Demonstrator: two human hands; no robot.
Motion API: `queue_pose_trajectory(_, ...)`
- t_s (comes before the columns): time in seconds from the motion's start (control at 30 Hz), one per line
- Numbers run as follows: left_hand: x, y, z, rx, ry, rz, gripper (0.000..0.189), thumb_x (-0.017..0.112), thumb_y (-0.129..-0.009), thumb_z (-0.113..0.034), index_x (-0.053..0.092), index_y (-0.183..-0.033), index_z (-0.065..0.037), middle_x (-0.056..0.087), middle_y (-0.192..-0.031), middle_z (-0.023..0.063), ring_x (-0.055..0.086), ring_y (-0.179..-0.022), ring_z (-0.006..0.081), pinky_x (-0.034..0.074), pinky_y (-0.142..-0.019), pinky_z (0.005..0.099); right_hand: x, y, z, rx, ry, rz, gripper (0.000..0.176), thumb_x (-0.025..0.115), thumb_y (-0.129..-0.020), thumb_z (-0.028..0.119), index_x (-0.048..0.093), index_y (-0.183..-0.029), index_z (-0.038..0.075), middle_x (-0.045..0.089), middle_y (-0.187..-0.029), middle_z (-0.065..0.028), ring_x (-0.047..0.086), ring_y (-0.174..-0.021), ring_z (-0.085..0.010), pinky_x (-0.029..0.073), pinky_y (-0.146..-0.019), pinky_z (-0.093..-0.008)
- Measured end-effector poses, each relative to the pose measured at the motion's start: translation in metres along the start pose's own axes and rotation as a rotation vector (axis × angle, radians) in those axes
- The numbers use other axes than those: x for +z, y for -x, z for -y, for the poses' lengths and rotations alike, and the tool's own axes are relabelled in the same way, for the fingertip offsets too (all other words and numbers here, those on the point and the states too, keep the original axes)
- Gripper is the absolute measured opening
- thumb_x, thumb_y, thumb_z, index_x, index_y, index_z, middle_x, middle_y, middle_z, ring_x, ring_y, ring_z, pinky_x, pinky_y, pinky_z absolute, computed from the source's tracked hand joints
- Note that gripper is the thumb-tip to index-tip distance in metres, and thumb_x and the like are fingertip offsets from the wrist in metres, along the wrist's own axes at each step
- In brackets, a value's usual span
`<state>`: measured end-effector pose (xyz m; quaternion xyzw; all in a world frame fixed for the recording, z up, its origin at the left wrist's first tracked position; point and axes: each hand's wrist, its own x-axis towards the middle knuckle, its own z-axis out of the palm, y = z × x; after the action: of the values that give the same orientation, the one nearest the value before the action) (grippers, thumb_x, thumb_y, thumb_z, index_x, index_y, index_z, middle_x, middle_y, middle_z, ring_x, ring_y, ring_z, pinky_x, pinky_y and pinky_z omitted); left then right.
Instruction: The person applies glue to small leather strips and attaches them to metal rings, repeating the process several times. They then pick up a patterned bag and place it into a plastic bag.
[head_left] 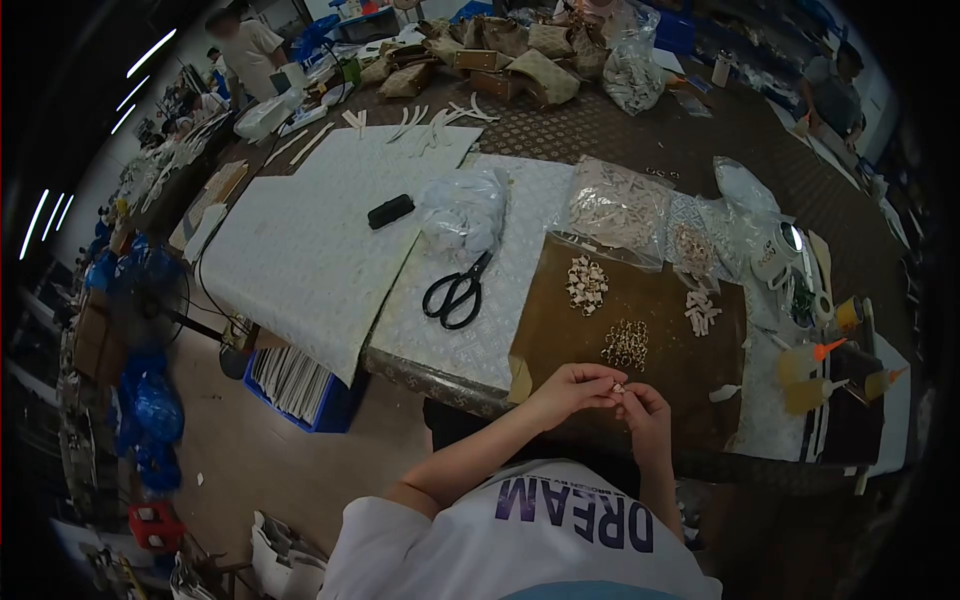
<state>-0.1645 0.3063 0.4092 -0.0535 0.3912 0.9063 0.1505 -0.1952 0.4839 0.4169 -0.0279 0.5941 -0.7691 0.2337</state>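
Head view: both hands (612, 394) meet, fingertips pinching a small pale piece (618, 388).

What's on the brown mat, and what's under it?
On the brown mat: two piles of small pale pieces, metal hardware, a white scrap and a plastic bag's edge. The left hand and right hand hide part; underneath is covered.
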Motion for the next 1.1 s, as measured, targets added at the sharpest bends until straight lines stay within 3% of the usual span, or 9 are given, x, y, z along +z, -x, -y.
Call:
queue_pose_trajectory(0.2, 0.008, 0.005, -0.002, -0.034, -0.052, 0.03, 0.025, 0.06, -0.089, -0.009, 0.06, -0.111, 0.003, 0.065, -0.097, 0.0098, 0.064, -0.085, 0.0131, 0.053, -0.08, 0.024, -0.003, 0.0, -0.003, -0.076, -0.036, 0.05, 0.008, 0.058, -0.087, 0.001, 0.058, -0.094, 0.001, 0.062, -0.082, -0.0031, 0.057, -0.069, -0.0083, 0.046, -0.065, -0.0201)
queue_pose_trajectory(0.5, 0.017, 0.008, 0.003, 0.15, -0.613, -0.133, 0.017, 0.064, -0.084, -0.005, 0.064, -0.099, 0.003, 0.067, -0.088, 0.0082, 0.064, -0.077, 0.0115, 0.052, -0.071, 0.0227, -0.004, 0.014, 0.012, -0.136, 0.299, 0.067, 0.006, 0.062, -0.084, -0.001, 0.058, -0.089, -0.001, 0.063, -0.086, -0.005, 0.06, -0.079, -0.01, 0.048, -0.073, -0.0213)
queue_pose_trajectory(0.57, 0.018, 0.008, 0.003, 0.143, -0.522, -0.117, 0.018, 0.065, -0.084, -0.005, 0.064, -0.099, 0.003, 0.067, -0.088, 0.008, 0.063, -0.077, 0.0113, 0.051, -0.07, 0.0224, -0.007, 0.013, 0.01, -0.109, 0.265, 0.052, 0.005, 0.062, -0.084, 0.0, 0.058, -0.088, -0.001, 0.063, -0.086, -0.0045, 0.06, -0.079, -0.0101, 0.048, -0.073, -0.0216)
queue_pose_trajectory(0.67, 0.019, 0.009, 0.001, 0.119, -0.47, -0.119, 0.019, 0.066, -0.083, -0.005, 0.065, -0.1, 0.003, 0.068, -0.087, 0.0076, 0.063, -0.077, 0.0111, 0.051, -0.07, 0.0223, -0.014, 0.009, -0.005, -0.226, 0.208, 0.096, 0.006, 0.063, -0.084, 0.002, 0.058, -0.088, 0.0, 0.063, -0.084, -0.003, 0.06, -0.078, -0.0088, 0.048, -0.072, -0.0211)
queue_pose_trajectory(0.77, 0.019, 0.011, 0.0, 0.113, -0.573, -0.119, 0.02, 0.066, -0.083, -0.004, 0.065, -0.101, 0.004, 0.067, -0.089, 0.0079, 0.063, -0.078, 0.0114, 0.051, -0.072, 0.0227, -0.011, 0.013, 0.004, -0.089, 0.206, 0.088, 0.007, 0.064, -0.084, 0.004, 0.058, -0.087, 0.001, 0.061, -0.082, -0.0018, 0.059, -0.076, -0.0069, 0.047, -0.07, -0.0201)
queue_pose_trajectory(0.9, 0.017, 0.008, 0.005, 0.133, -0.565, -0.135, 0.016, 0.065, -0.083, -0.003, 0.065, -0.099, 0.003, 0.067, -0.089, 0.0082, 0.064, -0.079, 0.0126, 0.052, -0.074, 0.0238, -0.015, 0.011, -0.001, -0.13, 0.23, 0.085, 0.008, 0.064, -0.085, 0.006, 0.058, -0.085, 0.002, 0.06, -0.079, 0.0004, 0.055, -0.072, -0.0039, 0.045, -0.065, -0.0182)
queue_pose_trajectory(1.1, 0.022, 0.006, 0.003, 0.009, -0.298, -0.161, 0.015, 0.064, -0.085, -0.003, 0.065, -0.098, 0.002, 0.067, -0.092, 0.0091, 0.064, -0.08, 0.0139, 0.053, -0.075, 0.0248, -0.018, 0.008, -0.008, -0.159, 0.22, 0.063, 0.007, 0.063, -0.085, 0.005, 0.057, -0.084, 0.002, 0.059, -0.08, 0.0002, 0.053, -0.072, -0.0035, 0.044, -0.064, -0.0179)
